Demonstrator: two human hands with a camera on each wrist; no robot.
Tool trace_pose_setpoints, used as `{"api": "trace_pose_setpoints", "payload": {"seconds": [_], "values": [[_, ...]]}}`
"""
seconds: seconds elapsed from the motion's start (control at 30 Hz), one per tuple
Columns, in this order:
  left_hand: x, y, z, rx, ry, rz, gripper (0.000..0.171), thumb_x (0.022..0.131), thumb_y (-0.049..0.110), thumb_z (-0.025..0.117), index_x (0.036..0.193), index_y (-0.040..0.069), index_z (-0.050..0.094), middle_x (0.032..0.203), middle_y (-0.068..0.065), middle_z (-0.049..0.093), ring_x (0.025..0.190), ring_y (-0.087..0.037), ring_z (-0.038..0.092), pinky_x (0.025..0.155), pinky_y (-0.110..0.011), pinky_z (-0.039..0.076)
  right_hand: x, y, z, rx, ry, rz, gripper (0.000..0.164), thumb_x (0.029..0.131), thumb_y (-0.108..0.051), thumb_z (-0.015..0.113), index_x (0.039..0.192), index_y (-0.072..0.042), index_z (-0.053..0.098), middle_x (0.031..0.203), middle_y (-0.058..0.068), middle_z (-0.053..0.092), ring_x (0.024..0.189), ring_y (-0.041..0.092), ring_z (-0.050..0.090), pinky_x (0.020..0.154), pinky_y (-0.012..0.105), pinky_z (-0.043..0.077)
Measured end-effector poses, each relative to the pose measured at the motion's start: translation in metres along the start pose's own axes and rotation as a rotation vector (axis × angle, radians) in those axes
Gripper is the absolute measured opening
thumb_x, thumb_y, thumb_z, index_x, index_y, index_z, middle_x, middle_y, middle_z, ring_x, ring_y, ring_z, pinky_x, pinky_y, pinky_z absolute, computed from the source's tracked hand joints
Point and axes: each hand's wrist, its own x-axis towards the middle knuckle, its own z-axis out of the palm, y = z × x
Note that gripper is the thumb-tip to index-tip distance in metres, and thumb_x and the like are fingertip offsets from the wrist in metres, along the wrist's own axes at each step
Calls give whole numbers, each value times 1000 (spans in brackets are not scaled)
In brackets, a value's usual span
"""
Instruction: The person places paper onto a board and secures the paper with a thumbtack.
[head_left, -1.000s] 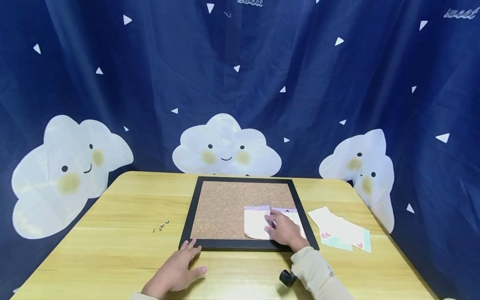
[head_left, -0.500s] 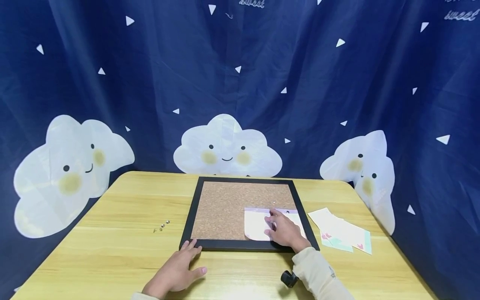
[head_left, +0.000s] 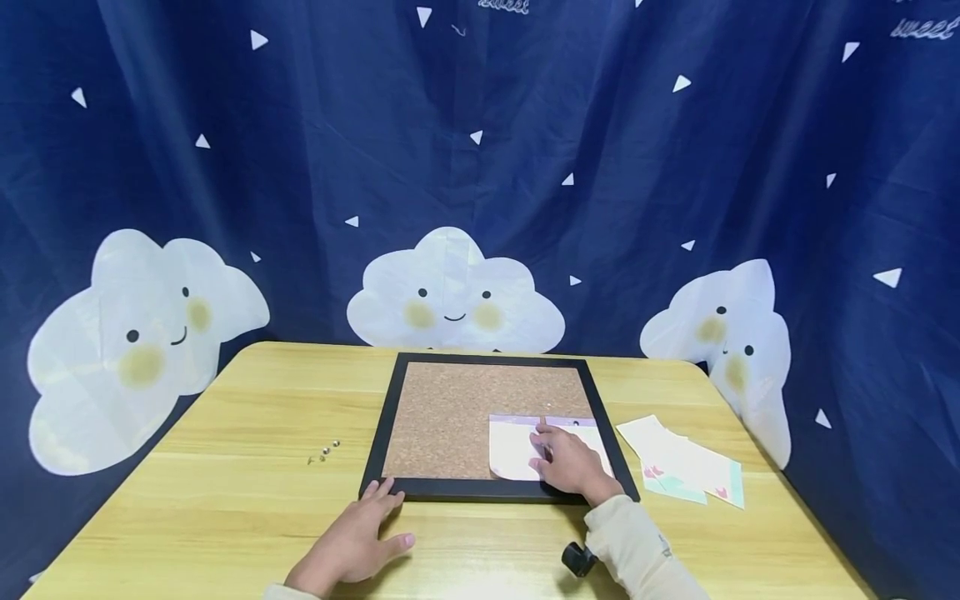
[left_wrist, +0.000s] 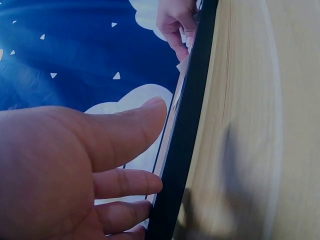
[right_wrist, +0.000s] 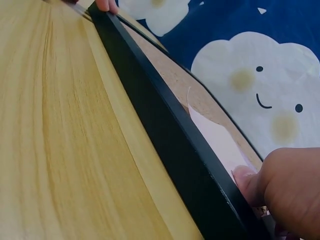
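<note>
A cork board (head_left: 446,417) with a black frame lies on the table. Two white cards with purple top strips lie side by side on its lower right. My right hand (head_left: 570,462) is on the left card (head_left: 513,446), fingers bent and thumb against the paper; its underside is hidden. The right card (head_left: 592,435) is partly behind that hand and bears a small dark tack (head_left: 576,423) in its strip. My left hand (head_left: 352,537) rests its straight fingertips on the frame's front left corner; in the left wrist view the thumb (left_wrist: 145,117) stands apart.
Several small tacks (head_left: 324,452) lie on the table left of the board. More white cards (head_left: 682,460) with pink and mint prints overlap to its right. A black device (head_left: 577,558) sits at my right wrist. A blue curtain (head_left: 465,183) hangs behind the table.
The left card has shifted slightly toward me, and its purple strip now lines up with the right card's. My right hand has hardly moved; my left hand stays on the frame.
</note>
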Motion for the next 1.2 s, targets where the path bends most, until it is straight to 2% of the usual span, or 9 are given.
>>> {"api": "trace_pose_setpoints", "payload": {"seconds": [0.33,0.7,1.0,1.1,1.2], "values": [[1,0,-1,-10,10,-7,61,87,33,72,132,-5,55,150,-26,34,139,-48,21,107,-67,19,0,3,-2,-2,-14,-9,43,85,-20,75,124,-4,65,136,11,56,125,34,51,92,53,48],[2,-2,-4,-22,82,-7,54,86,33,73,126,0,60,145,-21,44,136,-47,30,107,-64,25,0,6,2,45,5,-17,42,86,-20,74,124,-5,65,137,12,55,126,34,50,96,53,46],[9,-5,-16,-23,127,-46,45,88,34,71,123,7,64,129,-21,58,124,-45,47,100,-61,37,-2,5,3,70,7,-31,35,87,-19,73,119,-7,67,138,11,55,125,33,51,94,54,47],[15,-7,-21,-26,164,-24,40,89,31,71,119,5,66,122,-17,63,119,-41,53,99,-58,40,-3,6,2,63,0,-11,35,88,-20,72,120,-8,66,139,10,54,126,32,51,93,55,47],[21,-10,-28,-28,208,-2,34,90,27,70,114,3,68,111,-13,67,107,-34,61,93,-52,47,-3,6,2,70,4,-7,36,88,-19,73,120,-7,65,140,11,53,126,33,50,94,55,46]]}}
